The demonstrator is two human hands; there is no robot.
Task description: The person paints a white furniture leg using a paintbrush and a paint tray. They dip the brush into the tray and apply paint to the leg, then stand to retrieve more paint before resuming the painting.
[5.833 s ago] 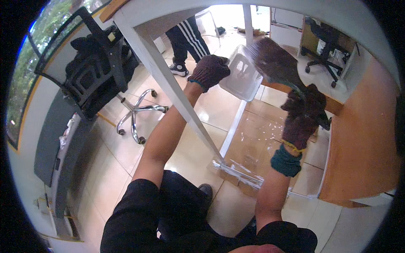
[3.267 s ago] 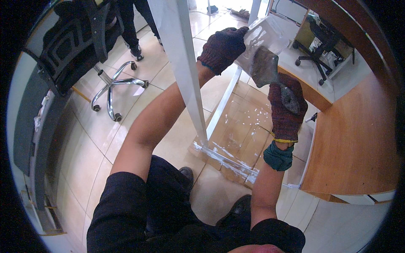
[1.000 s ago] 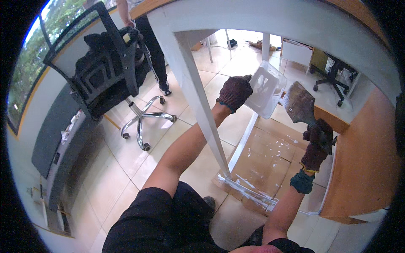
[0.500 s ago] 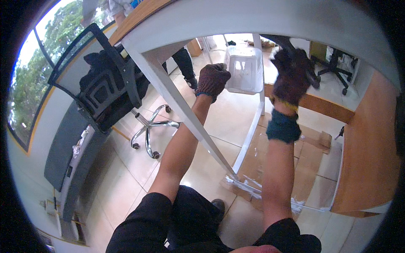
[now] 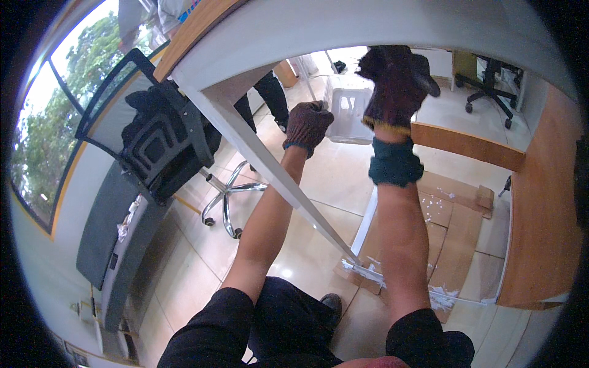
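My left hand (image 5: 308,127), in a dark brown knit glove, is closed on the near-left rim of a clear plastic tub (image 5: 350,113). The tub hangs beyond the slanting white table leg (image 5: 264,165), with some pale residue inside. My right hand (image 5: 396,89), gloved alike with a dark green cuff at the wrist, is raised just under the white table edge (image 5: 380,27). Its fingers are curled and partly hide the tub's right side. Whatever they may hold is hidden behind the glove.
Cardboard (image 5: 457,214) with white paint smears lies on the tiled floor under the table frame. A black mesh office chair (image 5: 156,132) stands at left. Another person's legs (image 5: 270,101) show beyond the table. A wooden panel (image 5: 543,214) rises at right.
My right hand has moved left, nearer the tub, and now covers part of it. My left hand keeps its grip on the tub. The whole view has shifted slightly.
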